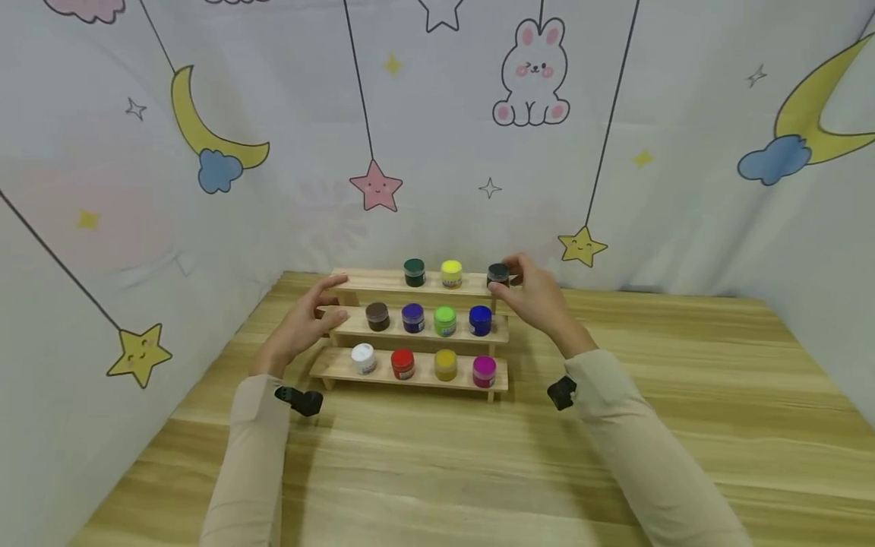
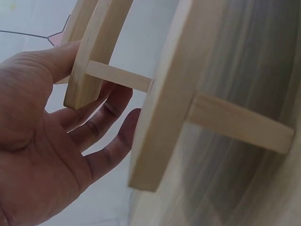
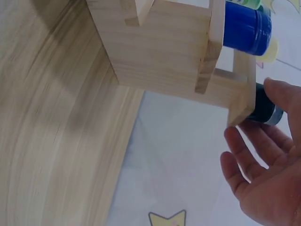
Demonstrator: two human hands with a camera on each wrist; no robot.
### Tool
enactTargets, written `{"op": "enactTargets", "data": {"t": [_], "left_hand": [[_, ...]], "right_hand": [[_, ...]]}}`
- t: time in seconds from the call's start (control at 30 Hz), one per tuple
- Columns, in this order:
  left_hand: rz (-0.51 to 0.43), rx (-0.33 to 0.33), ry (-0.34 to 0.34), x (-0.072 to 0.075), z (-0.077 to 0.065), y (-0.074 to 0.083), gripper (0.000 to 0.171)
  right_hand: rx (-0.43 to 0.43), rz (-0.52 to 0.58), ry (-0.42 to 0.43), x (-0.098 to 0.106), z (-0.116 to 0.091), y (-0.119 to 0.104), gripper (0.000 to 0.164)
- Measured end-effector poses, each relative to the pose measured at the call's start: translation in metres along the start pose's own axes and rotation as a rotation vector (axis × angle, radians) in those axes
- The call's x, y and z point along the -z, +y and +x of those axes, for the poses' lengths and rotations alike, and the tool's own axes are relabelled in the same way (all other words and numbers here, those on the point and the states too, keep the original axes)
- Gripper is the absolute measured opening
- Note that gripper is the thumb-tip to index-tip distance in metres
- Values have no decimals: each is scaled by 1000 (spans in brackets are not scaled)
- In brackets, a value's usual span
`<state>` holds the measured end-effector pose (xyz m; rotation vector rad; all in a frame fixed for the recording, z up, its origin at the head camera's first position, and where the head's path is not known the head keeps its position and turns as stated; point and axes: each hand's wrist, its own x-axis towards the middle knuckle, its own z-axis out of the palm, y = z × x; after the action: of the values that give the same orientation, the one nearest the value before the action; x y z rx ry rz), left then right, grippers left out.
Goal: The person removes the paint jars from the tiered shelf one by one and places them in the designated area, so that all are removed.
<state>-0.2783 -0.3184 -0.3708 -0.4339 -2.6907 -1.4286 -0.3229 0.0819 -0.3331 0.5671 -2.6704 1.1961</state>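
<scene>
A three-tier wooden rack (image 1: 410,380) holds small paint jars with clear lids. At its left end my left hand (image 1: 298,327) grips the shelf, thumb at the middle tier; in the left wrist view the fingers (image 2: 108,110) reach behind the shelf ends. My right hand (image 1: 540,296) pinches a dark paint jar (image 1: 498,275) at the top tier's right end. In the right wrist view, that jar (image 3: 265,106) sits against the shelf surface, between thumb and fingers. A dark green jar (image 1: 414,272) and a yellow jar (image 1: 451,273) share this tier.
On the middle tier stand brown (image 1: 377,316), purple (image 1: 413,317), light green (image 1: 445,320) and blue (image 1: 480,320) jars. White (image 1: 364,358), red (image 1: 402,363), ochre (image 1: 446,365) and magenta (image 1: 484,371) jars line the bottom tier. A patterned curtain (image 1: 451,152) hangs behind the wooden table (image 1: 410,471).
</scene>
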Motion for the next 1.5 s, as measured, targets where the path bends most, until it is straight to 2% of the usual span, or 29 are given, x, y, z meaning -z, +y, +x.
{"op": "enactTargets", "data": {"t": [0.23,0.43,0.7,0.93,1.17,1.37,1.5], "left_hand": [[-9,5,1,7,3,7,64],[-15,-9,-1,10,4,4,64],[-47,-13,-18,3,6,3,63],[-52,-34,-20,3,2,0,62],[-64,-12,-12,2,-2,1,61],[-73,-16,-16,1,-3,2,62],[-71,-5,-10,2,-5,1,62]], "right_hand": [[16,-7,8,19,-4,8,48],[30,-63,12,30,-9,17,47],[-28,-103,-20,36,-20,38,47],[-60,-86,-127,24,-24,60,46],[-59,-89,-146,15,-30,74,42],[-99,-90,-221,9,-36,83,42],[-121,-82,-239,7,-37,86,44]]}}
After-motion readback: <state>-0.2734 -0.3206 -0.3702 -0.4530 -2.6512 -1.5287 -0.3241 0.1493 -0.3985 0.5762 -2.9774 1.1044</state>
